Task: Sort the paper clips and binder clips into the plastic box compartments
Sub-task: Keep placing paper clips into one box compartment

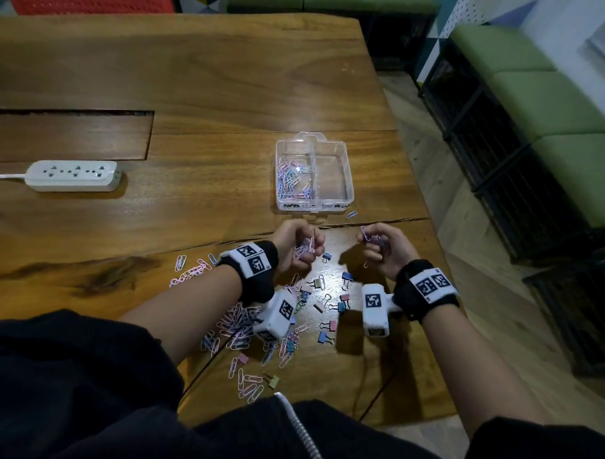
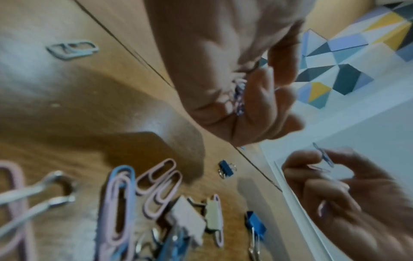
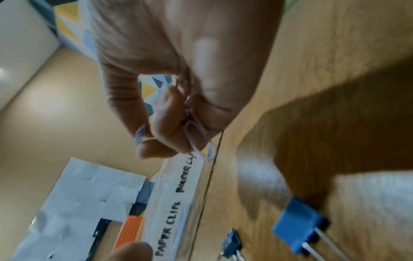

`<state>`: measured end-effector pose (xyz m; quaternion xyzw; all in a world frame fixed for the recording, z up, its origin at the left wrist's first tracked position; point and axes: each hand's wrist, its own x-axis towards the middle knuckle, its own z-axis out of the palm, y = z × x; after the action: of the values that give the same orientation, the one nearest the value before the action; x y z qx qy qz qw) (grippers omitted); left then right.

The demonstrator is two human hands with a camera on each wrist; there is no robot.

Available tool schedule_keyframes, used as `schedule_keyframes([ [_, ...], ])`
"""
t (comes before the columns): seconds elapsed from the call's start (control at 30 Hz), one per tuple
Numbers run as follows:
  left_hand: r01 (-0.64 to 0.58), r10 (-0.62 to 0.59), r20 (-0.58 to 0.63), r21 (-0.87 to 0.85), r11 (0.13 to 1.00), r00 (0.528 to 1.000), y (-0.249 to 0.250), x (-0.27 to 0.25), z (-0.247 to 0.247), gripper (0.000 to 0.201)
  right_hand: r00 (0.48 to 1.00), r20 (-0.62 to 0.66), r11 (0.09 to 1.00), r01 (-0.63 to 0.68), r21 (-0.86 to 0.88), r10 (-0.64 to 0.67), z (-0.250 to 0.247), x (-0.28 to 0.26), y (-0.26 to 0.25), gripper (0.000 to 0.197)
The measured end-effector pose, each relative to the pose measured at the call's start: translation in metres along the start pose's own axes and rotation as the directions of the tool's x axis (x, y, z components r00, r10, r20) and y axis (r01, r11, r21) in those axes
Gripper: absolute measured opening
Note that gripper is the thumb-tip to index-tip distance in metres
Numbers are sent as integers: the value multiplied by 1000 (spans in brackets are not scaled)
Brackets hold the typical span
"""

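Both hands, the left hand [image 1: 295,249] and right hand [image 1: 382,247], clutch bunches of paper clips [image 1: 305,248] just short of the plastic box [image 1: 347,196], likely to drop several together into its left compartment, which already holds some.

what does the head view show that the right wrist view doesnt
Only the head view shows the box's insides: paper clips in the left compartment, the right one bare, plus the power strip and the left hand gripping clips.

Only the right wrist view shows the box's handwritten label, "PAPER CLIPS", readable.

Both show the right hand holding paper clips near the box, and blue binder clips on the wooden table.
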<state>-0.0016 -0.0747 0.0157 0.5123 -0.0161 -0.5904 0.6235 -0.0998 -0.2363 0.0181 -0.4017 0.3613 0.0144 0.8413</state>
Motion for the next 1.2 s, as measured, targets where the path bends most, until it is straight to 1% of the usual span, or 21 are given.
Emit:
schedule_keyframes([
  [0.07,40,-33,-41,177,983,999,0,2,5,20,1000,-7,998,19,51,-18,-3,1,-1,23],
  [0.1,49,-20,-81,380,924,997,-2,3,9,22,1000,-6,997,24,79,-23,-4,4,-2,22],
  [0.17,24,77,-93,775,631,993,-7,2,17,20,1000,-16,997,24,76,-23,-7,8,-6,16],
  [0.23,-27,100,5,975,222,995,-14,-1,23,11,998,-51,1000,21,-15,-22,-9,13,-11,18],
  [0.3,-40,117,64,979,-197,991,-19,-2,25,23,998,-64,994,18,-107,-25,-7,19,-17,20],
  [0.33,-36,131,79,951,-306,988,-20,-2,26,26,998,-65,990,14,-138,-23,-5,20,-20,21],
  [0.43,-24,140,105,876,-482,985,-23,-1,29,28,983,-170,924,-6,-383,-64,3,29,-27,21],
  [0.5,-36,132,122,853,-521,984,-27,-2,27,31,957,-234,773,-18,-634,-170,7,36,-27,19],
  [0.53,-37,143,125,865,-501,982,-28,-4,25,32,946,-227,686,-6,-728,-233,9,40,-26,19],
  [0.57,-30,168,112,905,-424,979,-27,-6,24,33,935,-196,595,19,-803,-294,10,44,-24,18],
  [0.6,-13,201,69,962,-271,977,-27,-8,21,33,929,-156,499,35,-866,-335,11,47,-24,14],
  [0.67,25,217,-84,965,262,973,-23,-8,16,28,926,-97,301,18,-953,-365,13,51,-24,17],
  [0.7,27,198,-157,843,536,968,-18,-8,12,29,928,-79,220,3,-976,-365,12,53,-24,22],
  [0.73,30,149,-211,666,746,966,-12,-7,7,31,928,-66,155,-9,-988,-366,13,53,-24,23],
  [0.77,28,84,-222,456,890,971,-6,-7,2,31,929,-53,98,-18,-995,-367,14,54,-24,22],
  [0.8,14,42,-204,264,964,978,2,-8,-3,29,932,-45,46,-30,-998,-360,15,53,-23,22],
  [0.87,-31,42,-189,62,998,981,18,-10,-9,25,948,-44,-55,-64,-996,-314,16,52,-20,24],
  [0.93,-76,73,-240,-2,997,968,35,-11,-9,21,964,-59,-127,-95,-987,-261,16,48,-16,29],
  [1.0,-111,88,-287,-66,992,954,53,-11,-6,18,967,-56,-128,-90,-988,-250,14,44,-13,26],
  [1.13,-220,125,-374,-223,950,919,90,-6,3,27,964,-41,105,-14,-994,-263,14,29,-5,17],
  [1.2,-223,132,-365,-219,950,922,103,-7,6,36,984,-53,215,-16,-976,-169,24,18,-4,17],
])
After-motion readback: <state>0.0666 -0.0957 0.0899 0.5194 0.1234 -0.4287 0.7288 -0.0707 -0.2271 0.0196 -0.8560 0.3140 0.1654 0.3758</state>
